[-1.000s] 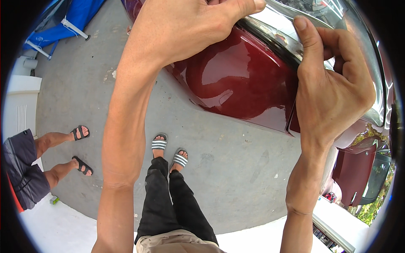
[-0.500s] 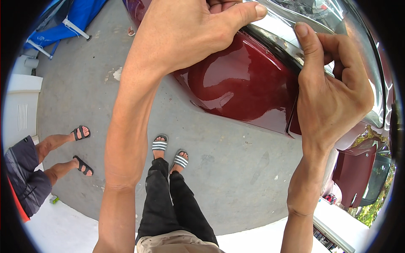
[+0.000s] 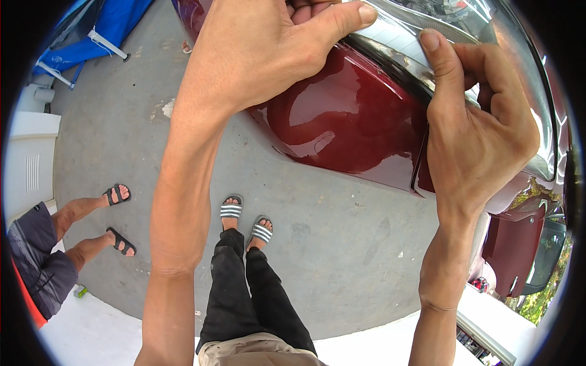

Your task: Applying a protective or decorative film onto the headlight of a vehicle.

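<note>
Beyond the maroon car panel, an apparent headlamp slants lengthwise from left hand down past right hand; whether either pinches it, I cannot tell.

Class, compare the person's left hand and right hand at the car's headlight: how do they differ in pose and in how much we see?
The left hand points its thumb rightward and somewhat up; the right hand points its thumb up and slightly left. The left hand is partly cut off by the picture's upper edge, while the right hand lies wholly inside it. Both are bare, thumbs by the clear headlight.
</note>
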Available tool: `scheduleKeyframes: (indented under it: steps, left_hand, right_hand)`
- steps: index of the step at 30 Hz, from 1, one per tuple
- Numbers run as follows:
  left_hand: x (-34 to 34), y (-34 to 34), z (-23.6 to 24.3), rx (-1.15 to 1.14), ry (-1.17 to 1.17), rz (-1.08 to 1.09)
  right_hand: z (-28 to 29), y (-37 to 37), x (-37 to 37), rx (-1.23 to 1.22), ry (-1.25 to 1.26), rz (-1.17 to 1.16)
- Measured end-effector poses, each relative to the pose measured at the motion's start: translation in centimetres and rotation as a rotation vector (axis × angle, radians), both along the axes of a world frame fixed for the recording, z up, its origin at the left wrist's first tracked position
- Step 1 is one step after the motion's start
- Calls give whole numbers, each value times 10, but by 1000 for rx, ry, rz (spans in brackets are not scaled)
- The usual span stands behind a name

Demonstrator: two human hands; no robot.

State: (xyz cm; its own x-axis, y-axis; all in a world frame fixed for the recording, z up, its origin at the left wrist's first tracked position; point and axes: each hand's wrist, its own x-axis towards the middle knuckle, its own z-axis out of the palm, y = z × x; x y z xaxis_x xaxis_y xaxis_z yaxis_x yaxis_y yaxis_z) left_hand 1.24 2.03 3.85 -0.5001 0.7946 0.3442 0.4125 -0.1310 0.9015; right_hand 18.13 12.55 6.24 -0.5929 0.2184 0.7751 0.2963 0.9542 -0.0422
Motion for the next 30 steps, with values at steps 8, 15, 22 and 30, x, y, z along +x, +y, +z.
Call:
scheduleKeyframes:
  steps: [8, 15, 22, 30]
  left_hand:
    - [3, -2, 0, 19, 15, -30]
    - [10, -3, -3, -6, 0, 33]
    - [6, -2, -2, 13, -31, 44]
    - [7, 0, -1, 16, -31, 72]
  right_hand:
    - [2, -10, 5, 1, -49, -121]
    - [-1, -3, 7, 18, -15, -70]
    - [1, -21, -3, -27, -6, -163]
    - [-6, 2, -1, 43, 64, 19]
